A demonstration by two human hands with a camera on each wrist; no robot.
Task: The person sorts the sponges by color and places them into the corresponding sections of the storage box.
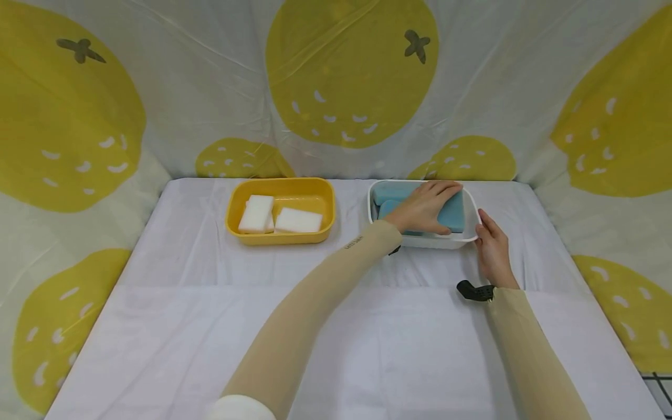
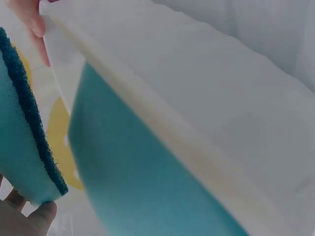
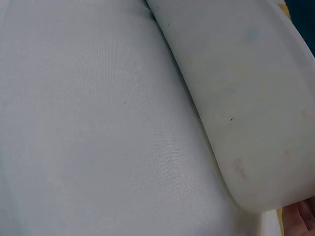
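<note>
A white plastic basin [image 1: 436, 242] stands at the back right, with several blue sponges [image 1: 392, 193] inside. My left hand [image 1: 426, 207] reaches into it and grips a blue sponge [image 1: 454, 213] near its right end. In the left wrist view that sponge [image 2: 24, 132] shows a dark scouring layer, with fingertips [image 2: 43, 214] on its lower end; another blue sponge [image 2: 138, 167] lies by the basin wall. My right hand [image 1: 494, 249] holds the basin's right rim between thumb and fingers. The right wrist view shows the basin's outer wall [image 3: 236, 108] and part of my right hand [image 3: 298, 221].
Left of the basin stands a yellow basin [image 1: 280, 238] holding several white sponges [image 1: 299, 220]. Both basins are on a table with a white cloth [image 1: 378, 338]. Behind and beside the table hangs a curtain [image 1: 210, 76] with yellow fruit prints.
</note>
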